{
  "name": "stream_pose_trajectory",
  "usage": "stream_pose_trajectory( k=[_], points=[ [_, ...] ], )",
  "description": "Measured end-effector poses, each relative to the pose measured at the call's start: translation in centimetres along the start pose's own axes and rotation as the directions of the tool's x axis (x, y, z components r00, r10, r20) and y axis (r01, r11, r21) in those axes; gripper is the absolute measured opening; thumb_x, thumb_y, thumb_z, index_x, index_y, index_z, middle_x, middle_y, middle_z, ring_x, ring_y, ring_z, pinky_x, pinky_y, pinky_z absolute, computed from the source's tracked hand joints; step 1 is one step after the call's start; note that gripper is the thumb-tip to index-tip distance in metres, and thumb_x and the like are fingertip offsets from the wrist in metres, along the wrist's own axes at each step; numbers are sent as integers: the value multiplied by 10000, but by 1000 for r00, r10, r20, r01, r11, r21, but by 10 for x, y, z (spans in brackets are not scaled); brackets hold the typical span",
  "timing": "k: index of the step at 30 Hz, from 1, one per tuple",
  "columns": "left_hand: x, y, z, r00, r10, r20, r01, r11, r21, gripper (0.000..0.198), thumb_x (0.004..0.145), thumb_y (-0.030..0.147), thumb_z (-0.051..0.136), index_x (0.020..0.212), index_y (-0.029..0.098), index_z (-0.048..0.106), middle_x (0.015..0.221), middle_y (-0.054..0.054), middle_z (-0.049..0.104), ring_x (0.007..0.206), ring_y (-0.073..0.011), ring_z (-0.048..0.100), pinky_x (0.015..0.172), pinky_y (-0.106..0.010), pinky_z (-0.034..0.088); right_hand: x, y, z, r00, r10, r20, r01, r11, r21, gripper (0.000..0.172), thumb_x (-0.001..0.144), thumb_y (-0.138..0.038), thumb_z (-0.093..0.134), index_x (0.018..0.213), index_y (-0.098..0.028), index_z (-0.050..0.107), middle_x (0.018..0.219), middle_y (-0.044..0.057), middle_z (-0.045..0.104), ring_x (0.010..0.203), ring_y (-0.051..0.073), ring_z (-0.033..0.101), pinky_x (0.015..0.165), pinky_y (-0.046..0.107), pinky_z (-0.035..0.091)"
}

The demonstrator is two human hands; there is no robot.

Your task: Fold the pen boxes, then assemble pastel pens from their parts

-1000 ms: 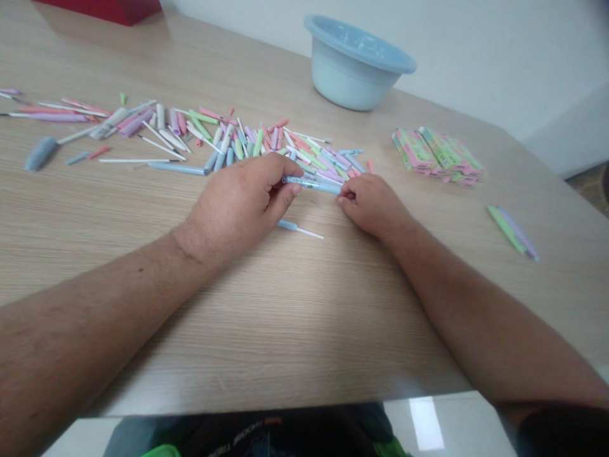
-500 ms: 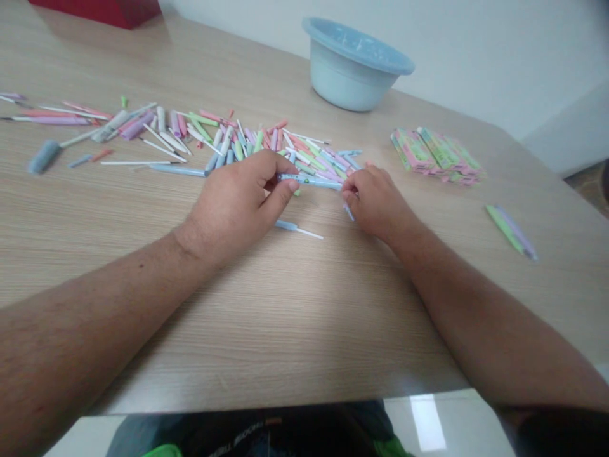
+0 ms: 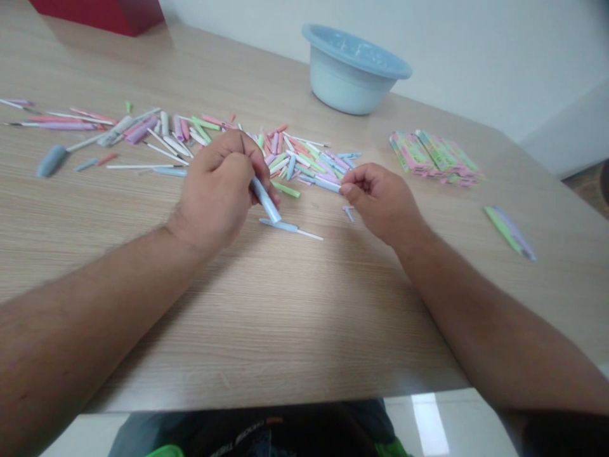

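Note:
My left hand [image 3: 221, 184] is closed around a light blue pen barrel [image 3: 266, 200], which slants down toward the table between thumb and fingers. Pinched in the fingertips of my right hand [image 3: 383, 198] is a second light blue pen piece [image 3: 327, 185], pointing left over the pile. Between and beyond both hands spreads a heap of pastel pen parts [image 3: 304, 155] in pink, green, purple, blue and white. Just below the left hand's barrel lies a blue pen part with a thin white refill [image 3: 288, 226]. Small blue and purple bits [image 3: 349, 213] rest beside my right fingers.
A light blue basin [image 3: 352, 70] stands at the back by the wall. Stacked printed packets [image 3: 435, 155] lie right of the heap, with a green and a purple pen [image 3: 510, 231] nearer. At far left are a grey-blue roller-like piece [image 3: 52, 160] and a red box [image 3: 102, 14].
My left hand has moved left, away from the right, and now tilts a blue barrel downward. Earlier both hands were at one printed blue pen piece. The right hand has barely shifted.

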State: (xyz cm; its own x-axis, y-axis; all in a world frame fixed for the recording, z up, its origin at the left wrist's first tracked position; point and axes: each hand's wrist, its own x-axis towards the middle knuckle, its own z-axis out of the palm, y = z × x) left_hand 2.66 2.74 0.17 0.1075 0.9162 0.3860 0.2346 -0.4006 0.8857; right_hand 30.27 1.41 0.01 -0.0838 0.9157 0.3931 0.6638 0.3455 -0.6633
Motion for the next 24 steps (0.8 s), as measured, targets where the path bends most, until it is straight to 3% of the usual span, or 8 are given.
stream_pose_trajectory(
  k=[2,5,8,13,15,19,24],
  points=[
    [-2,5,1,991,-128,38,133,975,-177,82,919,226,551,891,255,479,763,18,616,643,-180,681,626,-382,603,-3,-5,3,997,60,57,-69,980,186,126,969,-366,788,986,-252,734,821,-8,724,717,187,614,790,383,524],
    [-7,14,2,961,-175,214,210,965,-155,177,849,133,582,947,263,513,688,52,602,561,-164,609,564,-356,517,-9,-17,11,977,136,161,-195,877,440,284,941,-489,880,992,-263,714,802,-23,697,666,155,577,648,318,470],
    [-13,19,3,954,-113,276,125,992,-27,144,861,153,556,950,265,569,602,60,545,491,-153,500,517,-333,428,-17,-33,20,947,191,260,-311,754,579,433,821,-557,984,969,-262,703,816,-31,701,664,135,574,608,288,469],
    [-20,26,4,964,74,257,-120,978,169,143,932,292,668,1040,220,729,910,-23,773,817,-202,704,769,-351,580,-24,-51,25,915,195,353,-393,628,671,519,723,-577,1054,926,-242,714,791,-27,708,668,127,593,599,269,486],
    [-20,28,4,958,95,272,-151,970,191,155,955,346,703,1022,216,753,977,-35,802,891,-214,726,821,-347,589,-25,-52,25,915,163,369,-387,612,690,484,749,-554,1049,916,-233,728,768,-29,706,656,120,588,599,263,476],
    [-21,27,5,948,86,306,-152,968,198,172,987,384,723,984,220,776,929,-23,802,853,-202,717,803,-323,576,-27,-49,26,918,117,380,-367,615,698,447,788,-535,1035,905,-234,725,743,-39,702,643,117,578,605,266,475],
    [-22,26,5,948,103,300,-165,968,188,166,980,378,722,924,226,755,878,-12,798,790,-194,697,757,-318,562,-29,-46,27,918,94,386,-333,714,616,435,876,-597,960,955,-250,707,772,-32,723,664,135,610,629,281,498]
  ],
)
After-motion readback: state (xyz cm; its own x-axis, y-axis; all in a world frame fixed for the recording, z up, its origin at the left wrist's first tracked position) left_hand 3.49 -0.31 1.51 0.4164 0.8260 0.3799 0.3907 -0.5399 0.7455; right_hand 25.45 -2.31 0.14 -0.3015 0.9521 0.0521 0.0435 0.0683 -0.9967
